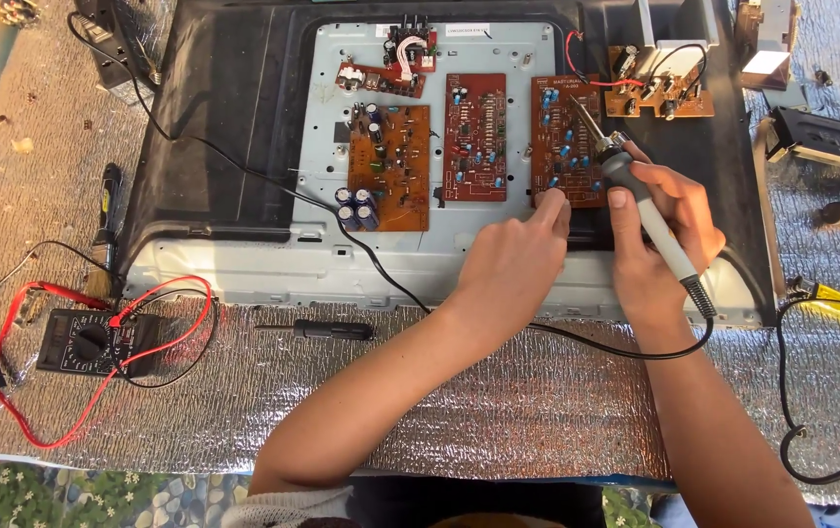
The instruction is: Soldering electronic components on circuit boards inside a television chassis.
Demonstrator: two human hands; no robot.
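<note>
At your far left a black multimeter (87, 342) with a round dial lies on the crinkled, quilted silver foil mat (498, 411), its thin red and black leads (161, 293) looping loosely around it. Just above it a brush with a dark handle (107, 230) rests on the mat, and to the right a slim black screwdriver (317, 330) lies flat along the edge of the chassis. The chassis (234, 127) is a wide dark plastic shell holding a pale grey stamped-metal plate (327, 98), with three rectangular boards fixed side by side: an orange-brown board (390, 166) with a cluster of blue cylindrical capacitors (356, 207) at its lower left corner, a reddish middle board (474, 137), and the reddish right-hand board (566, 142) dotted with small blue parts. Your left hand (513, 264) lies knuckles-up, fingers curled together, fingertips pressed on the lower edge of that right-hand board; whether it pinches anything there, you cannot tell. Your right hand (659, 235) is wrapped tight like a pen grip around a soldering iron (640, 210) with a grey and white handle, its metal tip slanting up-left onto the same board, and its black cord (586, 342) trailing back across the mat.
</note>
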